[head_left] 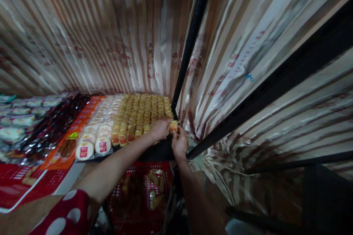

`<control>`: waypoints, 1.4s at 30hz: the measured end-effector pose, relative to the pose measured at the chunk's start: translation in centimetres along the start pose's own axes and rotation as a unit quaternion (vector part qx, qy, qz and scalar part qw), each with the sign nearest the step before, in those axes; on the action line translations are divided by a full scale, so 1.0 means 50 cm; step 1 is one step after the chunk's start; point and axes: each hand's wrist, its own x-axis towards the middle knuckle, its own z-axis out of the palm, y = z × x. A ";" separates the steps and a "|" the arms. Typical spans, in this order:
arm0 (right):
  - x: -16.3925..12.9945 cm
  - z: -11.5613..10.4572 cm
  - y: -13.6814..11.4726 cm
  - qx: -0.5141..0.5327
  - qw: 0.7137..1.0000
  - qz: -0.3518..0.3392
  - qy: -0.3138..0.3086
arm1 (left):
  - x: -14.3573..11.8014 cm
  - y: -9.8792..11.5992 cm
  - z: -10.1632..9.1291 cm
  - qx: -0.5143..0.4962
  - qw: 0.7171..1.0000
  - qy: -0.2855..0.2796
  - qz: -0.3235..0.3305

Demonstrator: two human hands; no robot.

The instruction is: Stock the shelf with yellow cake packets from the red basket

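Observation:
A small yellow wrapped snack packet [173, 126] with a red and white label is held up between my two hands, at the right front corner of the shelf. My right hand [180, 144] pinches it from the right and below with thumb and fingers. From the left, my left hand [161, 128] closes on its edge, with the fingertips partly hidden. Just behind and left of the hands stand rows of similar yellow packets [138, 115], packed closely together. Beside these rows lie round white cakes [103, 145] in clear wrappers with red labels.
Further left are orange snack packs [66, 150], dark shiny packets [52, 125] and white-wrapped packets [20, 119]. A red basket [129, 220] with a few wrapped items sits below the shelf. Black metal posts [190, 49] and striped sheeting [124, 25] enclose the back and right.

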 end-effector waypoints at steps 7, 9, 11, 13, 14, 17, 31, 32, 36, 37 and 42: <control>0.005 0.029 0.013 -0.032 0.999 0.000 -0.040 | 0.005 -0.016 0.005 0.047 0.999 -0.015 0.001; 0.004 0.037 0.017 -0.029 0.998 0.000 -0.048 | 0.004 -0.022 0.011 0.052 0.999 -0.015 0.006; 0.003 0.043 0.021 -0.019 0.999 -0.008 -0.049 | 0.003 -0.028 0.018 0.057 0.998 -0.008 0.014; 0.003 0.047 0.024 -0.011 0.999 -0.021 -0.040 | -0.002 -0.031 0.024 0.068 0.997 0.010 0.027; 0.003 0.049 0.026 -0.010 0.999 -0.027 -0.031 | -0.005 -0.030 0.025 0.076 0.996 0.021 0.033; 0.002 0.052 0.029 -0.010 0.999 -0.037 -0.016 | -0.021 -0.024 0.026 0.104 0.991 0.039 0.073; 0.015 0.064 0.046 0.030 0.997 -0.063 -0.042 | -0.066 -0.028 0.096 0.189 0.973 -0.037 0.130; 0.014 0.064 0.045 0.028 0.997 -0.060 -0.041 | -0.064 -0.029 0.097 0.197 0.971 -0.040 0.133; 0.011 0.068 0.044 0.024 0.997 -0.048 -0.049 | -0.061 -0.026 0.097 0.230 0.963 -0.049 0.135; 0.010 0.069 0.046 0.025 0.997 -0.045 -0.050 | -0.060 -0.024 0.098 0.232 0.962 -0.049 0.134; 0.010 0.074 0.058 0.045 0.997 -0.038 -0.052 | -0.061 -0.016 0.099 0.257 0.954 -0.043 0.148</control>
